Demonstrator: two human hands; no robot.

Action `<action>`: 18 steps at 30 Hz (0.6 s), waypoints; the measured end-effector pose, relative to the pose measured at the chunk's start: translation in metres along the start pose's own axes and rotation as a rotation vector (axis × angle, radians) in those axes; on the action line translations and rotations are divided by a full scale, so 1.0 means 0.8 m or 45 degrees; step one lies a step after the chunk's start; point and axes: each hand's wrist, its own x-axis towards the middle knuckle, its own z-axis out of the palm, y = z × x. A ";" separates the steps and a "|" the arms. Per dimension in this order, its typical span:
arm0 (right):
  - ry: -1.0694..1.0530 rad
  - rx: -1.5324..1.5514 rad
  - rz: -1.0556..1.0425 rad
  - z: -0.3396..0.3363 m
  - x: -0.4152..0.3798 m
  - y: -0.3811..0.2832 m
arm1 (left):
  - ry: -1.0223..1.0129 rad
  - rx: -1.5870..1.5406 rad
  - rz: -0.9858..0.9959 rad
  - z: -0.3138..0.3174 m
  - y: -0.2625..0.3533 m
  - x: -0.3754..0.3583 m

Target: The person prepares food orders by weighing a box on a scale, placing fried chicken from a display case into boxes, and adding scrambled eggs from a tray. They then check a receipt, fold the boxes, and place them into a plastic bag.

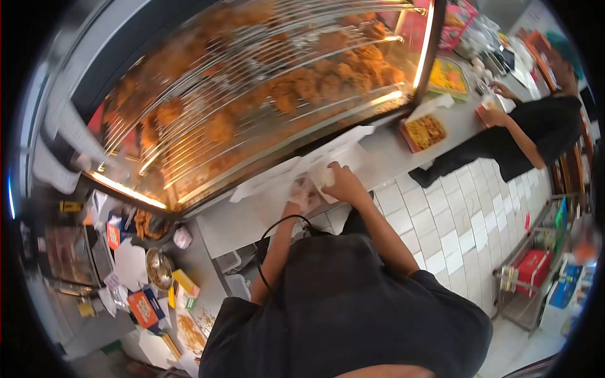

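Note:
In the head view, my left hand (302, 195), in a thin clear plastic glove, reaches down over the counter at an open takeaway box; motion blur smears its fingers. My right hand (346, 185) is just to its right, thumb and fingers curled round the side of a white takeaway box (329, 179). Behind both hands, white box lids (345, 143) stand raised along the foot of the glass display. Part of the box's inside is covered by my hands.
A lit display case (252, 107) of fried chicken rises above the counter. A filled food box (426, 133) stands on the right. Another person (535, 126) works farther right. Metal bowl (159, 268) and scattered cartons lie on the left. A wire cart (529, 277) stands behind.

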 end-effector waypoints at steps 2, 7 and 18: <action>0.570 -0.567 -0.373 0.080 0.047 0.041 | -0.375 0.992 0.600 -0.028 -0.055 0.049; 0.016 -0.717 -0.165 0.053 0.043 -0.013 | 0.174 1.098 1.197 -0.018 -0.054 0.004; 0.507 -0.324 0.247 0.064 0.034 -0.041 | 0.277 1.256 1.303 -0.074 -0.005 -0.090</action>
